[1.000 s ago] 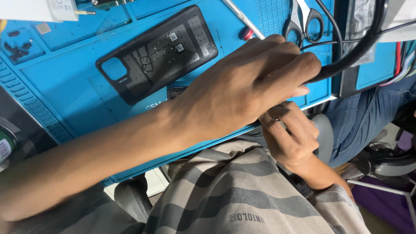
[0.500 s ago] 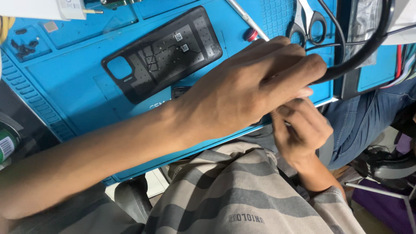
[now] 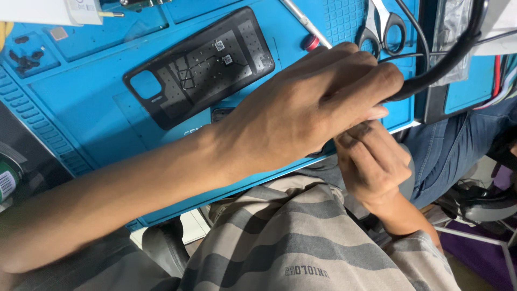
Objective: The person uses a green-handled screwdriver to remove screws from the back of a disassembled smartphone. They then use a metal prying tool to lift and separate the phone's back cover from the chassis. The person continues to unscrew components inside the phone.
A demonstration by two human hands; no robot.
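My left hand (image 3: pixel 318 105) reaches across from the left and grips a thick black cable (image 3: pixel 444 62) that curves up to the top right. My right hand (image 3: pixel 374 164) sits just under it at the near edge of the blue work mat (image 3: pixel 91 118), fingers curled; my left hand hides what they touch. A black phone back cover (image 3: pixel 199 67) lies inner side up on the mat, to the left of both hands.
Black-handled scissors (image 3: pixel 379 27) and a thin tool with a red collar (image 3: pixel 309 40) lie at the mat's far side. Small dark parts (image 3: pixel 21 59) sit in a mat recess at far left. A green can (image 3: pixel 6 183) stands at the left edge.
My right hand has risen slightly and tucked in closer beneath my left hand. My left hand keeps its grip on the black cable.
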